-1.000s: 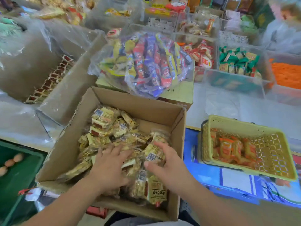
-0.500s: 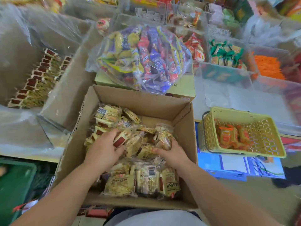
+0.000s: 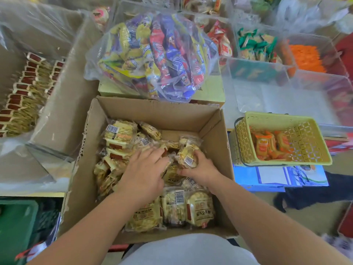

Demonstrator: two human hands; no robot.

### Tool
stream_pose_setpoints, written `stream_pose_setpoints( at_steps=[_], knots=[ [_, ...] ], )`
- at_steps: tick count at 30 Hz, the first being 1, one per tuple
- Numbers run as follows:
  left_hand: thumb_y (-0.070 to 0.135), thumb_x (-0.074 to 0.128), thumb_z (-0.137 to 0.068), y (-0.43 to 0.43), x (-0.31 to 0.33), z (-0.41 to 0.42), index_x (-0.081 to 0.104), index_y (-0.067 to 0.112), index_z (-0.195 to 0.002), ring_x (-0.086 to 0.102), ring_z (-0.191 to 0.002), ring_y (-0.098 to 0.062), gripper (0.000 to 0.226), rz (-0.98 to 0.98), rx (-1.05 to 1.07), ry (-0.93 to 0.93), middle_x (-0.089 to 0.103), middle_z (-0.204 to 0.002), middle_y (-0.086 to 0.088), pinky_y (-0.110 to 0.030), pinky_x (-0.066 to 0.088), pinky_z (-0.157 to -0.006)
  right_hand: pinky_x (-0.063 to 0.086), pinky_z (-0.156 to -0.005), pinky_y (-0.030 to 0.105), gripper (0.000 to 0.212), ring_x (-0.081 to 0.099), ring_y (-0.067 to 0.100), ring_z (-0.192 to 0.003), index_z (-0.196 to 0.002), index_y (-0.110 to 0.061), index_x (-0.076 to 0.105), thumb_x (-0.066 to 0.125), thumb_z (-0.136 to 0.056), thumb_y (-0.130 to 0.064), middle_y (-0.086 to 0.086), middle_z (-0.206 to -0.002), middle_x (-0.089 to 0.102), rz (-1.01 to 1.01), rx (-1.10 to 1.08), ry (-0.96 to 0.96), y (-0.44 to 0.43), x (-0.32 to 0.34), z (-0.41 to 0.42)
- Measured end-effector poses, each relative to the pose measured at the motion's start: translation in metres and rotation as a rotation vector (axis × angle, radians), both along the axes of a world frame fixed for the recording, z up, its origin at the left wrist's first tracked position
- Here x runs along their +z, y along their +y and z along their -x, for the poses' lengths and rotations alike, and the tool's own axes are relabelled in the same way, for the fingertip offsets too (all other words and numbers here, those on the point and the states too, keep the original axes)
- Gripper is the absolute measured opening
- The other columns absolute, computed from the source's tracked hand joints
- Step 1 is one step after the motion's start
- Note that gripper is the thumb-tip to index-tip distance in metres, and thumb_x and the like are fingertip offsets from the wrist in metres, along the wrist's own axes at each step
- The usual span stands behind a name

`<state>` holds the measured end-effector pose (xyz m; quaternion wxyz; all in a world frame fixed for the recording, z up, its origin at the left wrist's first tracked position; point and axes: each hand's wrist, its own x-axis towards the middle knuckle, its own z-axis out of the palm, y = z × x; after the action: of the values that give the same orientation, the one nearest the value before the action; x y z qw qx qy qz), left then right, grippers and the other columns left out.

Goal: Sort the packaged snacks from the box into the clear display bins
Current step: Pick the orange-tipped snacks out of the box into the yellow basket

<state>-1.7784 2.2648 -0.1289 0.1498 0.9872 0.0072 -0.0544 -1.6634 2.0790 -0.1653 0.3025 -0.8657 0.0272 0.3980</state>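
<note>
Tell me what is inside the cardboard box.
The cardboard box holds a heap of pale snack packets. The left hand rests on the heap; the right hand grips one packet. Whatever lies under the hands and the heap is covered.

Bare left hand [image 3: 145,175] and right hand [image 3: 202,169], bare forearms [image 3: 91,222], plain pale grey-white top [image 3: 187,251].

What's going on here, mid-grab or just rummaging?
A person has both hands in the open cardboard box of pale snack packets. The left hand lies spread over the pile with fingers fairly straight. The right hand grips one barcoded packet near the top. Nothing is lifted out of the box yet. The clear bin to the left holds neat rows of similar-looking packets, and a yellow basket on the right holds orange ones.
</note>
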Motion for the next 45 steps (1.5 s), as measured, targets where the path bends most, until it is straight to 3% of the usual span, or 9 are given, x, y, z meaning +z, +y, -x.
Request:
stream_pose_setpoints(
  at_steps=[8, 12, 15, 20, 29, 32, 35, 40, 45],
  knots=[
    [0.079, 0.063, -0.071, -0.021, -0.029, -0.059, 0.037, 0.033, -0.152, 0.039, -0.138, -0.026, 0.097, -0.109, -0.102, 0.348, 0.051, -0.145, 0.004, -0.057, 0.031, -0.116, 0.054, -0.085, 0.031, 0.116, 0.056, 0.018, -0.110, -0.157, -0.032, 0.023, 0.085, -0.061, -0.044, -0.001, -0.132, 0.048, -0.029, 0.059, 0.056, -0.013, 0.001, -0.005],
    [0.075, 0.069, -0.070, -0.024, -0.043, -0.072, 0.047, 0.037, -0.148, 0.036, -0.140, -0.028, 0.090, -0.114, -0.102, 0.391, 0.050, -0.146, 0.003, -0.065, 0.022, -0.117, 0.045, -0.107, 0.040, 0.108, 0.040, 0.025, -0.130, -0.154, -0.024, 0.032, 0.085, -0.062, -0.044, 0.004, -0.146, 0.028, 0.038, 0.083, 0.124, -0.012, -0.008, -0.006],
    [0.053, 0.076, -0.077, -0.021, -0.047, -0.074, 0.057, 0.033, -0.142, 0.039, -0.140, -0.027, 0.071, -0.121, -0.084, 0.365, 0.053, -0.143, 0.003, -0.065, 0.025, -0.118, 0.044, -0.098, 0.034, 0.103, 0.036, 0.023, -0.132, -0.150, -0.024, 0.037, 0.084, -0.061, -0.043, -0.002, -0.153, 0.018, 0.002, 0.033, 0.162, -0.007, -0.010, -0.007],
    [0.023, 0.071, -0.081, -0.013, -0.047, -0.069, 0.065, 0.026, -0.132, 0.046, -0.131, -0.025, 0.051, -0.083, -0.074, 0.300, 0.063, -0.129, 0.004, -0.056, 0.040, -0.111, 0.054, -0.085, 0.034, 0.104, 0.055, 0.019, -0.109, -0.147, -0.025, 0.037, 0.086, -0.056, -0.039, 0.000, -0.131, 0.050, -0.005, 0.079, 0.182, -0.005, -0.012, -0.012],
    [0.020, 0.085, -0.080, 0.037, 0.000, -0.048, 0.071, 0.049, -0.110, 0.057, -0.109, 0.017, 0.044, 0.679, 0.476, -0.024, 0.066, -0.114, 0.034, -0.013, 0.039, -0.093, 0.049, -0.083, 0.029, 0.116, 0.052, 0.016, -0.106, -0.151, -0.036, 0.025, 0.093, -0.057, -0.042, -0.004, -0.142, 0.051, 0.034, 0.249, 0.118, 0.001, -0.021, -0.014],
    [0.021, 0.089, -0.077, 0.061, 0.020, -0.032, 0.072, 0.054, -0.106, 0.058, -0.108, 0.020, 0.047, 0.792, 0.622, -0.181, 0.066, -0.111, 0.041, -0.013, 0.041, -0.089, 0.046, -0.079, 0.029, 0.122, 0.051, 0.018, -0.113, -0.152, -0.042, 0.019, 0.091, -0.054, -0.053, -0.004, -0.148, 0.045, 0.063, 0.304, 0.116, 0.007, -0.022, -0.019],
    [0.027, 0.091, -0.074, 0.078, 0.031, -0.015, 0.070, 0.055, -0.108, 0.060, -0.106, 0.017, 0.049, 0.741, 0.675, -0.250, 0.066, -0.112, 0.039, -0.021, 0.047, -0.087, 0.047, -0.084, 0.033, 0.128, 0.052, 0.024, -0.124, -0.152, -0.042, 0.018, 0.090, -0.049, -0.062, -0.003, -0.150, 0.044, 0.111, 0.360, 0.097, 0.012, -0.023, -0.024],
    [0.037, 0.092, -0.069, 0.092, 0.028, 0.013, 0.063, 0.051, -0.119, 0.056, -0.108, 0.010, 0.059, 0.494, 0.646, -0.185, 0.059, -0.120, 0.027, -0.024, 0.045, -0.094, 0.047, -0.069, 0.029, 0.122, 0.053, 0.016, -0.099, -0.147, -0.034, 0.034, 0.084, -0.041, -0.068, -0.005, -0.133, 0.054, 0.156, 0.375, 0.037, 0.018, -0.021, -0.028],
    [0.037, 0.095, -0.064, 0.084, 0.026, 0.024, 0.059, 0.036, -0.133, 0.049, -0.110, -0.003, 0.078, 0.271, 0.561, -0.127, 0.044, -0.122, 0.021, -0.029, 0.047, -0.094, 0.049, -0.089, 0.036, 0.104, 0.051, 0.023, -0.112, -0.140, -0.024, 0.035, 0.090, -0.057, -0.051, 0.002, -0.134, 0.046, 0.140, 0.400, -0.051, 0.036, -0.030, -0.010]
  ],
)
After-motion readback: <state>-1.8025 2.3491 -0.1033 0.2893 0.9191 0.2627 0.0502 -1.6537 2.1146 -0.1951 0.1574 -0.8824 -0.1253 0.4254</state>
